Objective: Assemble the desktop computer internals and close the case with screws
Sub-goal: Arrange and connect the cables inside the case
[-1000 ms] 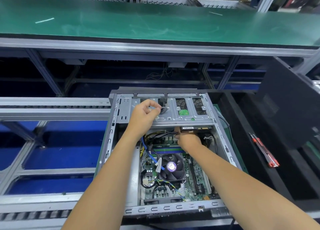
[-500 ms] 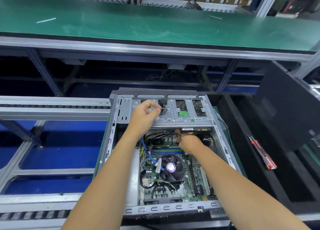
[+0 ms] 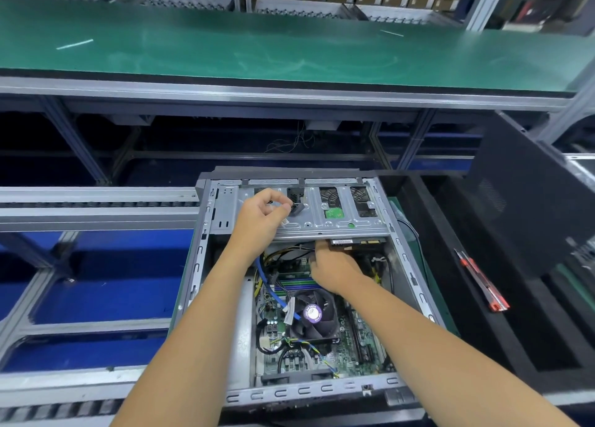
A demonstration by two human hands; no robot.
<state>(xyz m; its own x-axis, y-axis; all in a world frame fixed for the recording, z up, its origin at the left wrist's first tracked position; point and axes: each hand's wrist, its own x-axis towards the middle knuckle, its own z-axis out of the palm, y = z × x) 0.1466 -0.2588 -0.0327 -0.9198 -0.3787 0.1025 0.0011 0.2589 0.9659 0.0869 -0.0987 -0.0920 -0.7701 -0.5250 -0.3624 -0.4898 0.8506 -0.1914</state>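
An open grey computer case (image 3: 206, 259) lies flat in front of me, its motherboard (image 3: 351, 339) and black CPU fan (image 3: 314, 317) exposed. A metal drive cage (image 3: 325, 223) spans the far end. My left hand (image 3: 259, 220) rests on the cage and pinches a small dark cable connector (image 3: 297, 208). My right hand (image 3: 335, 265) reaches under the cage's near edge, fingers curled beside a drive (image 3: 357, 242) that sticks out below it; what it holds is hidden. A blue cable (image 3: 277, 294) runs past the fan.
A black side panel (image 3: 528, 201) leans upright at the right. A red-handled screwdriver (image 3: 479, 278) lies on the black foam tray (image 3: 457, 317) beside the case. A green conveyor belt (image 3: 289, 50) runs across the back, with metal rails (image 3: 96, 207) to the left.
My right hand has shifted slightly toward the far end, closer under the cage edge. My left hand stays on the cage with the connector.
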